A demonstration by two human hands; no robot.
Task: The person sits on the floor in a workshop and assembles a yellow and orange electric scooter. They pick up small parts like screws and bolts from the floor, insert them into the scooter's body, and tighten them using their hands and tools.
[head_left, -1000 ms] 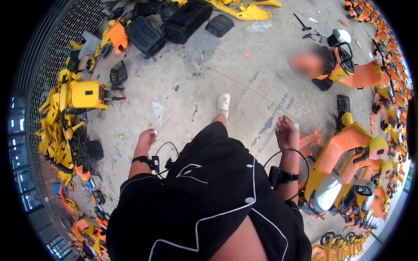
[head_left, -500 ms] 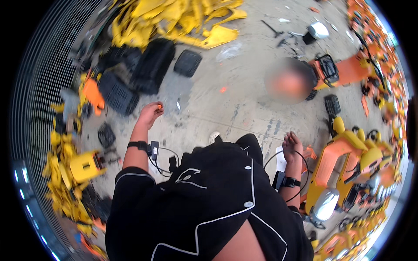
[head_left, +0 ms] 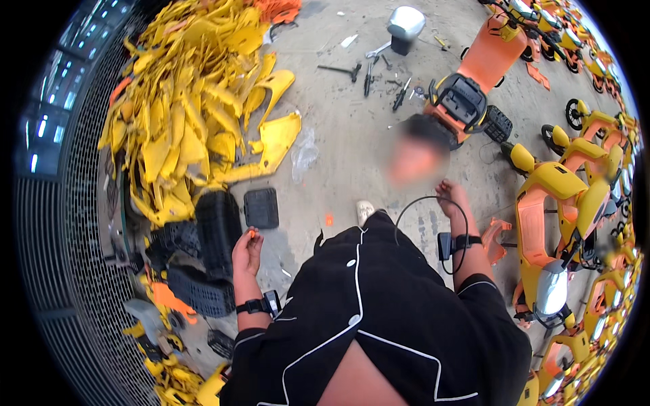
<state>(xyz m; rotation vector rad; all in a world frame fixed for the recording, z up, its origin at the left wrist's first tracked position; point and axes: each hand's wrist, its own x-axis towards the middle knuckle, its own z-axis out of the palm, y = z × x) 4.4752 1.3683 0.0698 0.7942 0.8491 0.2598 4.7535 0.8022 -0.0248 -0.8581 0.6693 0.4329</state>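
Here, the fingers (head_left: 255, 239) of the left hand (head_left: 246, 256) are bent inward, with almost no gap at the tips, where a small bright-orange piece (head_left: 252, 233) of unclear kind is pinched. The fingers of the right hand (head_left: 453, 195) are loosely curled and partly spread; whether they hold anything cannot be told. Each wrist carries a black strap with a small box-shaped device, and a thin black cable (head_left: 397, 218) loops beside the right forearm.

Near the left hand, in view, lie a flat black plastic tray (head_left: 261, 208) and a long dark stack of nested plastic crates (head_left: 218, 233). Beyond the tray rises a large heap of curved yellow plastic panels (head_left: 189, 115), with a crumpled translucent plastic sheet (head_left: 304, 155) beside it. Just right of the right forearm is an orange plastic frame (head_left: 497, 238) on the grey concrete floor (head_left: 325, 176); farther right stand yellow-and-orange scooters (head_left: 556, 181). Above the right hand, another person (head_left: 421, 150), blurred, appears beside an orange scooter with a black rack (head_left: 462, 99).
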